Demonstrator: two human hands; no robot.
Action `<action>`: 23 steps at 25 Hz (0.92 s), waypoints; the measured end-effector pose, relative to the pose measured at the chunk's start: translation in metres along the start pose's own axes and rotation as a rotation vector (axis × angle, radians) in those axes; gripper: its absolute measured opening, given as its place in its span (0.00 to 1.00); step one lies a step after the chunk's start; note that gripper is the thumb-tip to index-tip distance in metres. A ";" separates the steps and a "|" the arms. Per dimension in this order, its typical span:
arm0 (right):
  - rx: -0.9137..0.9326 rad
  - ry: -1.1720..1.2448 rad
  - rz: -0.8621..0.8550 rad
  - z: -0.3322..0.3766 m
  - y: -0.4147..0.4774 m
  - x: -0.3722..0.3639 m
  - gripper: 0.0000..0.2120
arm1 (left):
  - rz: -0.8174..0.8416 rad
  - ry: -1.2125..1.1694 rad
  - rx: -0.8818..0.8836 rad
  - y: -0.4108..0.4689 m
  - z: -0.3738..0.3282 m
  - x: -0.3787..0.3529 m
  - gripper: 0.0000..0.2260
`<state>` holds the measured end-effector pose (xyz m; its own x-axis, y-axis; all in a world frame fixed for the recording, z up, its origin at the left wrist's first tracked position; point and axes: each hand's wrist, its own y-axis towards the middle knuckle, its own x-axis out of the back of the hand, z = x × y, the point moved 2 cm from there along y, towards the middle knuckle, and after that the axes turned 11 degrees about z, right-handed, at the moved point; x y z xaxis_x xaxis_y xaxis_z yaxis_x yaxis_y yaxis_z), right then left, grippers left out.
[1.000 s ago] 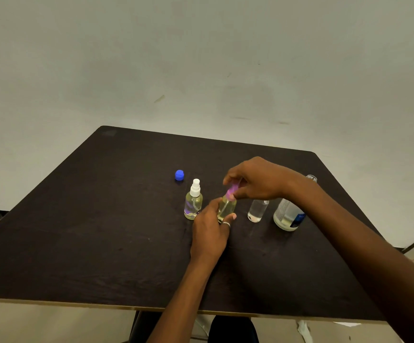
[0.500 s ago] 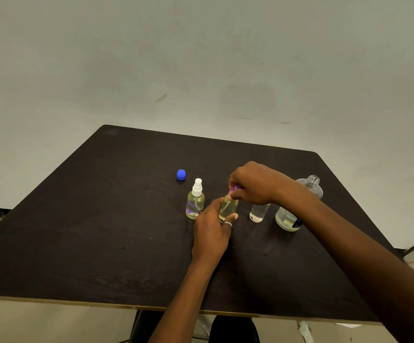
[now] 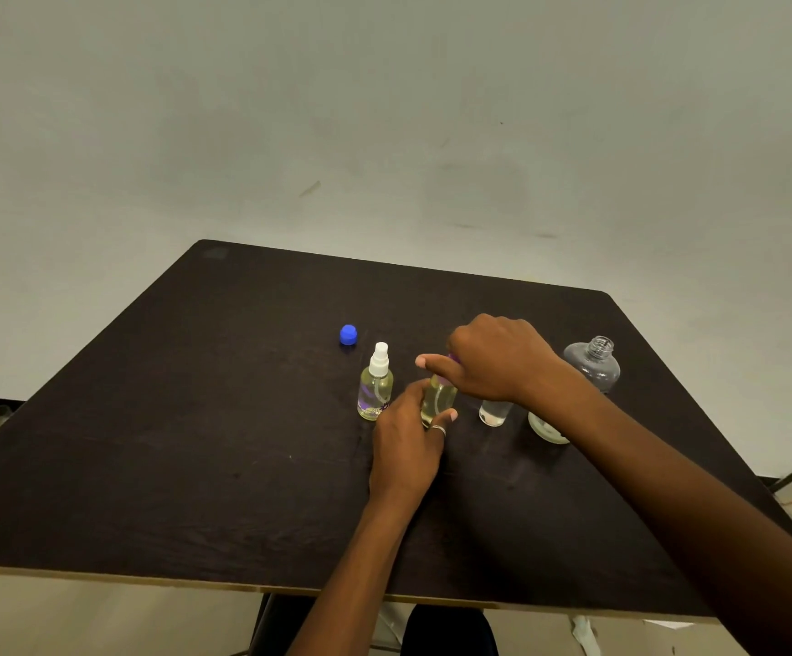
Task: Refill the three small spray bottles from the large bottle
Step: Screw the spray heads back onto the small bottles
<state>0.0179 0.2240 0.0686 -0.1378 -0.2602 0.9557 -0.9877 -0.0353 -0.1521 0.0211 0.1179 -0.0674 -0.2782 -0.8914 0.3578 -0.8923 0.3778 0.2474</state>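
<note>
Three small bottles stand in a row on the dark table (image 3: pixel 195 442). The left one (image 3: pixel 375 390) has a white spray top and yellowish liquid. My left hand (image 3: pixel 408 442) grips the middle bottle (image 3: pixel 437 400), also yellowish, around its body. My right hand (image 3: pixel 493 357) is curled over its purple spray top (image 3: pixel 453 358), pinching it. The third small bottle (image 3: pixel 494 411) is clear and partly hidden under my right wrist. The large clear bottle (image 3: pixel 593 366) stands uncapped at the right, its lower part behind my right forearm.
A blue cap (image 3: pixel 348 334) lies on the table behind the left bottle. The table's front edge (image 3: pixel 148 580) runs close to me. A pale wall rises behind the table, and a cable lies on the floor at the far right.
My right hand has turned on the purple top, with its fingers now reaching further left. More of the large bottle's neck shows. My left hand still holds the middle bottle.
</note>
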 end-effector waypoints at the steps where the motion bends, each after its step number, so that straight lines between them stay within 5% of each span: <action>1: 0.029 0.054 0.009 -0.003 0.000 0.001 0.28 | 0.000 0.002 0.002 0.000 0.000 0.000 0.14; 5: 0.227 0.204 0.108 -0.012 0.000 0.009 0.12 | -0.002 0.014 0.006 0.000 -0.001 0.001 0.15; 23: 0.150 0.103 0.058 -0.009 0.003 -0.004 0.10 | 0.002 -0.016 0.013 0.000 0.000 0.002 0.15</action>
<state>0.0149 0.2337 0.0664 -0.2085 -0.1666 0.9637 -0.9570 -0.1687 -0.2362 0.0208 0.1166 -0.0666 -0.2857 -0.8947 0.3434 -0.8962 0.3764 0.2349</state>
